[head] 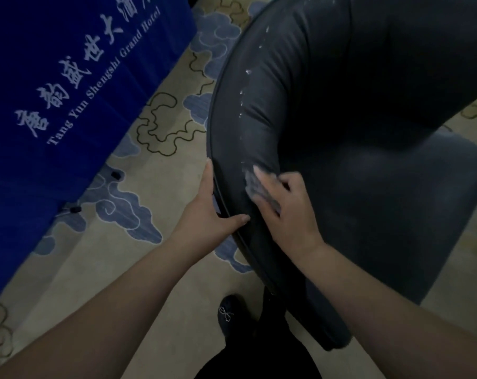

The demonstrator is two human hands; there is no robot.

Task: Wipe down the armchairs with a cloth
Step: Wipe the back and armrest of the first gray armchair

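A dark grey armchair [341, 110] with a curved, padded back fills the right half of the view. Small white specks run along the top of its backrest. My right hand [289, 212] presses a small grey cloth [255, 184] against the padded back, fingers closed over it. My left hand [207, 212] grips the outer rim of the backrest, thumb on top and fingers on the outside. The two hands are close together, on either side of the rim.
A blue banner or table cover [54, 86] with white lettering hangs at the left. Beige carpet [155, 149] with blue cloud patterns lies underneath. My dark shoe [230, 315] and trouser leg stand right beside the chair's base.
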